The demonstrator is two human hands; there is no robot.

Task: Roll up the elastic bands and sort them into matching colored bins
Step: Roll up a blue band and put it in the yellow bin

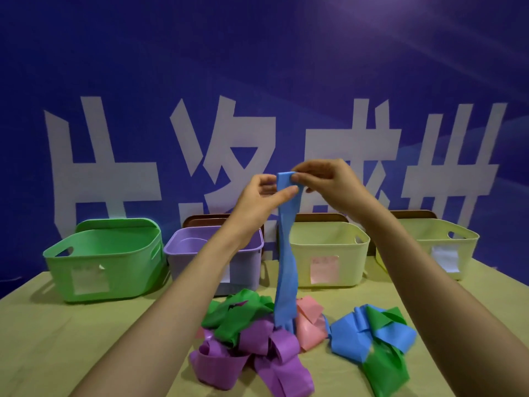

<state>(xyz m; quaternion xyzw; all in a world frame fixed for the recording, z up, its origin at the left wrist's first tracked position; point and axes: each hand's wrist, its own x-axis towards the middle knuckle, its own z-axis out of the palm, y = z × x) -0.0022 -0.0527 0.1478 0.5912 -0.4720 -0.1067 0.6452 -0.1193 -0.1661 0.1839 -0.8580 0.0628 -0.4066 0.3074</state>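
Left hand (262, 193) and right hand (323, 179) pinch the hanging blue band's (284, 270) folded top

One green plastic bin (128, 267) and one purple plastic bin (249, 265) stood mid-left. Two pale yellow plastic bins (352, 262) (466, 253) stood mid-right.

Head-worn view; forward-down, close over table (43, 339)

At the table (43, 339) rear, left to right: first bin (106, 270), second bin (179, 260), third bin (329, 247), fourth bin (423, 239); banner (286, 67) behind. The band pile (252, 339) lies before the middle two, smaller heap (372, 336) just right. A hanging band (286, 267) rises over the pile, lower end on it.
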